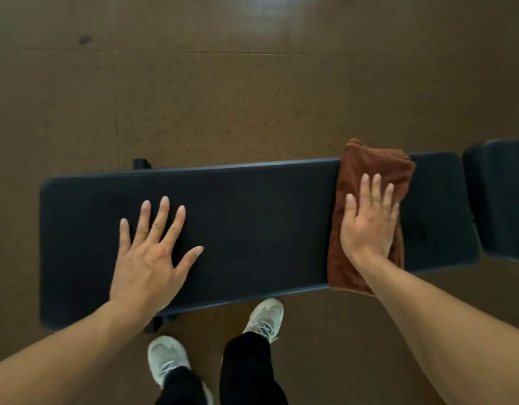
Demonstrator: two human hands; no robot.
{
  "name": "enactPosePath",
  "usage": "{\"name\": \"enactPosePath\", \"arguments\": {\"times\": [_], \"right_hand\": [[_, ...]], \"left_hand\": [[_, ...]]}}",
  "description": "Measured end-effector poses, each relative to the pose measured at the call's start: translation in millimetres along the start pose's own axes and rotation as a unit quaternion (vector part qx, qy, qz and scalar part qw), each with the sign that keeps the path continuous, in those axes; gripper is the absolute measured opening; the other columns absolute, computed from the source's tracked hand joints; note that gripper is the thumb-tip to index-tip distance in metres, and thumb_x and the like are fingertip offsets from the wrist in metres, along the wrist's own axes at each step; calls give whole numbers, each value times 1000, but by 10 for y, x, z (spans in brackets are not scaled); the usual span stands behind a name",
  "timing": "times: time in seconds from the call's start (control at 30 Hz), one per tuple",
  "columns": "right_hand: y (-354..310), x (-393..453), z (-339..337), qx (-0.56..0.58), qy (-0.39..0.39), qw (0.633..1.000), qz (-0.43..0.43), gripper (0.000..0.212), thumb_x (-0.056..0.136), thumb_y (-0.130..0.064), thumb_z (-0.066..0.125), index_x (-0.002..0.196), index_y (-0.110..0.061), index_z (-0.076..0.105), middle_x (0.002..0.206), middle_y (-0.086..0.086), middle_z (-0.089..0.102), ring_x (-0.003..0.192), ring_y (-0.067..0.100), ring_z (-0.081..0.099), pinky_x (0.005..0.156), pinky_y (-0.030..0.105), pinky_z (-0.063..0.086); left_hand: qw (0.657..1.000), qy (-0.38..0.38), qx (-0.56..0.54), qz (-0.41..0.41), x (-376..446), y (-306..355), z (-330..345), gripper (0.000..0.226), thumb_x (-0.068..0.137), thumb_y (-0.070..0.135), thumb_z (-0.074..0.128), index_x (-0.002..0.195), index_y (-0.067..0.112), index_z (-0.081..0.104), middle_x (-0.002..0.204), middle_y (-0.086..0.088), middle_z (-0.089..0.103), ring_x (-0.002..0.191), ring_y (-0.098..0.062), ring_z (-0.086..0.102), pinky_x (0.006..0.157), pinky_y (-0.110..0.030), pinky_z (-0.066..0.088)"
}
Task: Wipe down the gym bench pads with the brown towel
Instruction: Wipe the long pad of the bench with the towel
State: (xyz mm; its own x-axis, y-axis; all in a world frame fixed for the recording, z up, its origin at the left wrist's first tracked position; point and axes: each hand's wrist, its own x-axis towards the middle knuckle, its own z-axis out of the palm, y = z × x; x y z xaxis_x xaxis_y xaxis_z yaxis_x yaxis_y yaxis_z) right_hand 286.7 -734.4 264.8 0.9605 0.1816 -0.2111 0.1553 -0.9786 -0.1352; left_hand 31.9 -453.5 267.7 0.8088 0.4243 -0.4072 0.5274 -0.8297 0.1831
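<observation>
Both forearms are bare to the picture's lower edge, with no sleeve, watch or band on either wrist. The left hand and the right hand wear no gloves, and no ring shows on the fingers; the nails are short and plain. Black trousers cover both legs down to the ankles. The sneakers are pale grey-white with darker laces and light soles.

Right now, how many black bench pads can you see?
2. The long pad lies under both hands; a second pad sits past its right end, cut off by the frame edge. More may lie beyond view.
</observation>
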Motion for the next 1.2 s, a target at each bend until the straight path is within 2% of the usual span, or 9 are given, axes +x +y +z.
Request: {"name": "enactPosePath", "arguments": {"times": [0.13,0.23,0.43,0.53,0.67,0.8,0.93,1.07,1.2], "right_hand": [[-840,-603,282,-23,-38,988,-148,62,108,-53,15,165,-29,12,173,-7,4,160,19,-7,129,43,-4],[-1570,-1166,517,-19,-70,966,-248,60,109,-52,18,165,-32,11,173,-8,2,160,17,-10,130,44,-3],[-2733,-2213,915,-33,-136,878,-457,59,111,-48,26,165,-29,16,174,-5,6,160,21,-8,129,48,1],[-2864,-2270,950,-55,-140,852,-502,58,112,-46,22,166,-29,11,174,-6,2,160,20,-10,129,46,-2],[-2787,-1952,890,-57,-126,819,-556,54,113,-41,27,165,-30,19,173,-7,12,160,18,-3,129,44,-3],[-2555,-1368,808,-24,-74,883,-463,52,109,-35,30,161,-26,34,169,-4,27,159,22,13,129,45,4],[-1988,-588,527,-19,-26,979,-200,54,112,-38,22,164,-23,26,172,-2,17,160,23,4,129,48,0],[-1816,-466,373,8,-17,995,-98,55,113,-41,20,165,-23,19,173,-4,9,160,21,-4,129,48,-3],[-2269,-843,484,4,-31,990,-140,57,112,-43,19,166,-26,13,174,-5,2,160,20,-7,129,47,-4]], "left_hand": [[999,-6,-5,44,-8,-127,13,82,93,79,13,158,38,-14,167,6,-25,151,-18,-33,125,-50,-13],[995,17,-29,94,-209,-437,-5,76,98,68,19,162,31,1,171,3,-9,155,-15,-21,127,-43,-7],[984,54,-132,-109,-1495,-1549,252,81,100,63,26,160,9,22,170,-4,11,158,-13,1,127,-30,-4],[985,3,-105,-137,-1901,-1936,418,86,97,70,19,161,12,21,171,1,4,158,-12,-1,126,-30,-5],[982,47,-116,-142,-1752,-1734,419,86,97,69,23,162,14,13,171,1,-1,158,-12,-5,127,-37,0],[961,113,-210,-144,-1209,-984,346,83,97,64,31,163,18,9,171,4,-2,156,-8,-11,128,-37,0],[972,73,-179,-130,-959,-508,402,94,99,70,29,161,13,-11,167,-3,-27,152,-14,-30,126,-39,-12],[989,64,-86,-103,-1036,-472,540,96,99,75,20,161,9,-12,169,-9,-22,156,-24,-20,125,-44,-3],[992,71,-99,-41,-1243,-559,657,82,103,61,34,163,12,7,172,-7,-3,158,-24,-4,125,-43,6]]}}
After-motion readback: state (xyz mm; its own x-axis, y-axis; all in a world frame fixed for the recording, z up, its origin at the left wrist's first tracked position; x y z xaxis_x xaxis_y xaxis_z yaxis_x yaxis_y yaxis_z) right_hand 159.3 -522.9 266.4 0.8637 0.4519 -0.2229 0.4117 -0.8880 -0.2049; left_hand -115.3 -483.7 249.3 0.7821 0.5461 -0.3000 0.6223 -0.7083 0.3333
